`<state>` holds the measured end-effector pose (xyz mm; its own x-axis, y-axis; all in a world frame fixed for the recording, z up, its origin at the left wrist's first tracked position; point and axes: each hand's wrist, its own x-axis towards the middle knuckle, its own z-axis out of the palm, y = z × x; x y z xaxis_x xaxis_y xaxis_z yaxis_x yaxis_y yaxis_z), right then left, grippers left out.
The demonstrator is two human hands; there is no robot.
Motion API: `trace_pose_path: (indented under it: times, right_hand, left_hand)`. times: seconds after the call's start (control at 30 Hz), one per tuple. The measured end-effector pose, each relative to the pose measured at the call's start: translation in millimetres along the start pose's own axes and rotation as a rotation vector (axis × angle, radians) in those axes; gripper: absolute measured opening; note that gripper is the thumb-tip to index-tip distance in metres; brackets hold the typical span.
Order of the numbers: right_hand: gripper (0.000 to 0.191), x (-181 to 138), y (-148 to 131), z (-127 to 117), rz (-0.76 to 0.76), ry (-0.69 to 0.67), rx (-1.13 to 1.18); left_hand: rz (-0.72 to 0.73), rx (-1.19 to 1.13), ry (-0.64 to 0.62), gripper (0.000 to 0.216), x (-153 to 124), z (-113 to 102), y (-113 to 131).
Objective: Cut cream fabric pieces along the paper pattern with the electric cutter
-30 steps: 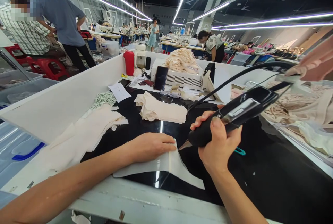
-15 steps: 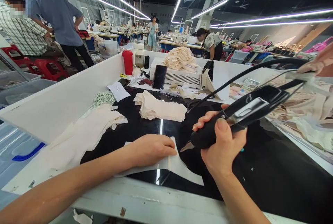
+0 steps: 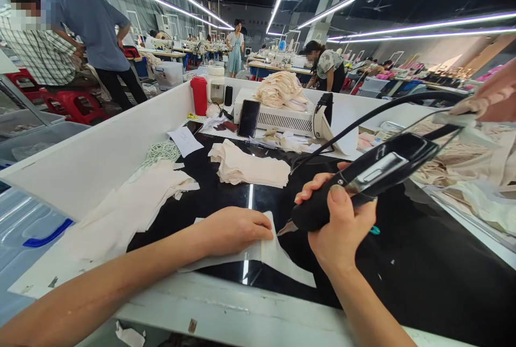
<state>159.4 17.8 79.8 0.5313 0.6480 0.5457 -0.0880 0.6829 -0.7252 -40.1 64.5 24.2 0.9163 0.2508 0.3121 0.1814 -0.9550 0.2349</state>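
My left hand [image 3: 234,228] lies flat, fingers together, pressing a white fabric piece [image 3: 278,261] onto the black glossy tabletop [image 3: 423,277]. My right hand [image 3: 338,223] is wrapped round the black handle of a corded cutting tool [image 3: 363,180]. The tool's metal tip touches the fabric's upper edge, just right of my left fingertips. Its black cable arcs up and away to the right.
A stack of cream fabric pieces [image 3: 250,167] lies mid-table, with more pieces [image 3: 137,202] at the left. A white box [image 3: 278,115] with a phone [image 3: 248,118], a red bottle [image 3: 199,97] and a fabric pile stand at the back. Another person's hand [image 3: 492,97] is at the right edge. Other people work behind.
My hands and the tool have barely shifted; the tip stays at the fabric edge. The view has moved slightly.
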Motion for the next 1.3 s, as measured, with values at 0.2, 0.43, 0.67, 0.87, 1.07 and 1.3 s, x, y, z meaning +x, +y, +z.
trace_pose_path:
  times: [0.2,0.43,0.67,0.87,1.07,1.3]
  right_hand:
    - [0.047,-1.3,-0.3,-1.5,0.002,-0.021,-0.018]
    - [0.049,-6.0,-8.4,-4.3,0.006,0.014,-0.004]
    - [0.049,-7.0,-11.7,-2.7,0.015,0.007,-0.011]
    - [0.043,-3.5,-33.3,-16.6,0.006,0.034,-0.009]
    - [0.046,-14.7,-42.7,-33.5,-0.004,0.023,-0.056]
    - [0.052,-22.7,-44.3,-39.0,-0.005,0.037,-0.053]
  left_hand:
    - [0.028,0.008,0.032,0.031,0.3,0.7,-1.8]
    - [0.022,0.000,0.015,0.034,-1.0,-0.7,-1.7]
    - [0.015,-0.002,-0.028,0.035,-0.4,-1.5,-5.3]
    - [0.038,0.000,0.052,0.036,5.9,-9.6,10.3]
    - [0.077,-0.040,0.016,0.031,12.3,-2.1,29.2]
    - [0.044,0.015,-0.051,0.031,1.8,1.0,32.2]
